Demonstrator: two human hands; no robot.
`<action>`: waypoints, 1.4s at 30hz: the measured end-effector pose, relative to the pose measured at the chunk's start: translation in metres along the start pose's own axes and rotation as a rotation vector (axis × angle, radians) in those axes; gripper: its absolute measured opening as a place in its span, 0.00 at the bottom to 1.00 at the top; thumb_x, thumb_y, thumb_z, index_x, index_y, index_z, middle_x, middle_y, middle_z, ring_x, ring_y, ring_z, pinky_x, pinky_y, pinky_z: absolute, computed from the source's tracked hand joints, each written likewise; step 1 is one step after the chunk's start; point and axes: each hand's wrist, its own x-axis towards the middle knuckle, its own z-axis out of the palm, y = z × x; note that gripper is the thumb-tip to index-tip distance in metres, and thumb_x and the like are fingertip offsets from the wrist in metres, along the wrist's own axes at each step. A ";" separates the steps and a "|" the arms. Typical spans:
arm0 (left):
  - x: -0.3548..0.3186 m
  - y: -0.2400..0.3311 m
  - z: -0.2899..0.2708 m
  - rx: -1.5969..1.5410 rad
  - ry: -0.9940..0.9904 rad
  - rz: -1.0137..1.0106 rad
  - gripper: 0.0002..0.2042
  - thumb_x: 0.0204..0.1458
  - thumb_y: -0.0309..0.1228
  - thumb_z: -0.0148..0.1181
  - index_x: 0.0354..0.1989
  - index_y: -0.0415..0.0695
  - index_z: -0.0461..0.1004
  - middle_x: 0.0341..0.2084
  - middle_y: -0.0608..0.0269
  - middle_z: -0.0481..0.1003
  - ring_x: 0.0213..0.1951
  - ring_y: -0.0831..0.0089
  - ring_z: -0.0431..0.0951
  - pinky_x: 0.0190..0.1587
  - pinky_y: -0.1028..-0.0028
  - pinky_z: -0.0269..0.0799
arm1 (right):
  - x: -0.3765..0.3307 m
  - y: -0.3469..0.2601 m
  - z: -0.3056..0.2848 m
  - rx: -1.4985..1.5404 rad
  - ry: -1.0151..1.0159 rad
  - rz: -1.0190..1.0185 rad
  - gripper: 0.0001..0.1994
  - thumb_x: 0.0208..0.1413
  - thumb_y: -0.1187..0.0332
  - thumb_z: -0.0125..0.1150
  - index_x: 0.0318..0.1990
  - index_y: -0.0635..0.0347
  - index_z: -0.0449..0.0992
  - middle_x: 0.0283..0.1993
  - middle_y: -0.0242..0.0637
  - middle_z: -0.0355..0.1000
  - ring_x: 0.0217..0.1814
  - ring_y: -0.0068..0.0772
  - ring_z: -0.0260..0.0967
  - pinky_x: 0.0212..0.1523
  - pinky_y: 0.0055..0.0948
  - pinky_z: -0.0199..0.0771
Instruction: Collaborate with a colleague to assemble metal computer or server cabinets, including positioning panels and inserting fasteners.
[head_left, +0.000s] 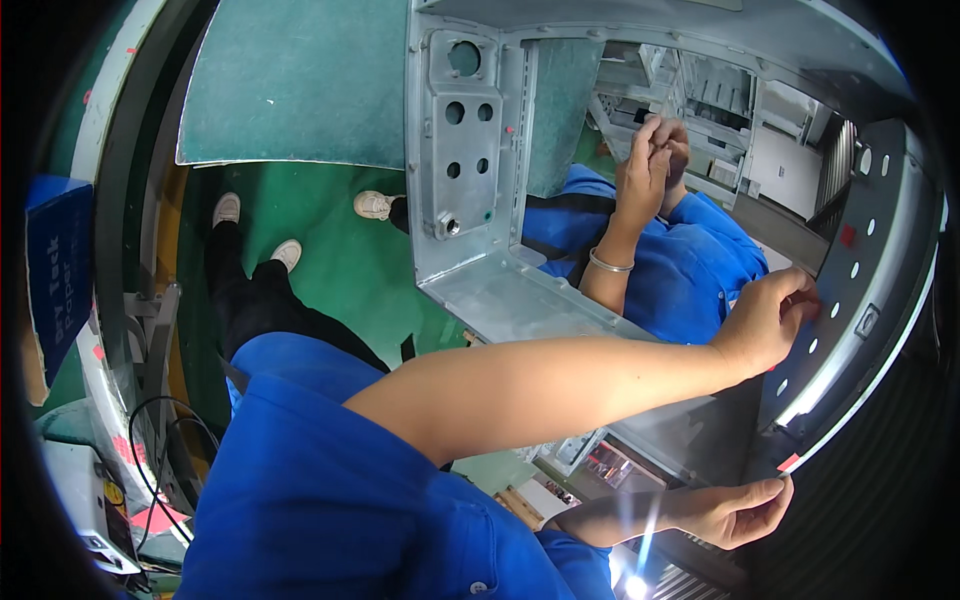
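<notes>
My left hand [765, 325] reaches across to the perforated dark panel [825, 265] on the right. Its fingertips are pinched together at the panel's surface; whatever they grip is hidden. Lower down, my right hand [735, 512] is closed near the panel's lower end, thumb against the curled fingers. What it may hold cannot be made out. A small red patch [788, 462] is on the panel's edge just above it. Another red patch [848, 235] is higher on the panel, among a row of oval holes. The panel adjoins a large grey metal frame [465, 130].
Beyond the frame's opening a co-worker in blue [690, 270] has both hands [655, 165] raised together. A green board [300, 85] is at the upper left. A blue box [58, 270] and a white device [85, 500] with black cables are at the left edge. Bright light [635, 588] shines below.
</notes>
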 end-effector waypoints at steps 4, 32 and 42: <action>-0.003 -0.012 0.004 0.004 0.014 0.108 0.03 0.44 0.18 0.49 0.28 0.36 0.65 0.24 0.53 0.71 0.29 0.66 0.73 0.32 0.75 0.67 | -0.001 -0.002 0.000 0.009 0.006 0.035 0.08 0.49 0.70 0.54 0.32 0.67 0.71 0.32 0.34 0.69 0.34 0.25 0.64 0.38 0.19 0.64; -0.003 -0.012 0.011 0.257 0.100 0.260 0.03 0.46 0.23 0.45 0.28 0.37 0.60 0.22 0.49 0.67 0.28 0.55 0.68 0.30 0.67 0.62 | -0.001 0.001 -0.002 -0.011 -0.001 0.012 0.08 0.49 0.70 0.54 0.33 0.67 0.71 0.32 0.35 0.69 0.35 0.25 0.64 0.38 0.19 0.65; -0.009 -0.020 0.019 0.133 0.129 0.321 0.03 0.48 0.22 0.46 0.31 0.39 0.60 0.23 0.53 0.67 0.26 0.60 0.68 0.30 0.70 0.62 | -0.001 0.003 -0.003 0.001 -0.006 0.021 0.08 0.49 0.70 0.53 0.33 0.68 0.70 0.33 0.35 0.69 0.35 0.25 0.64 0.38 0.19 0.65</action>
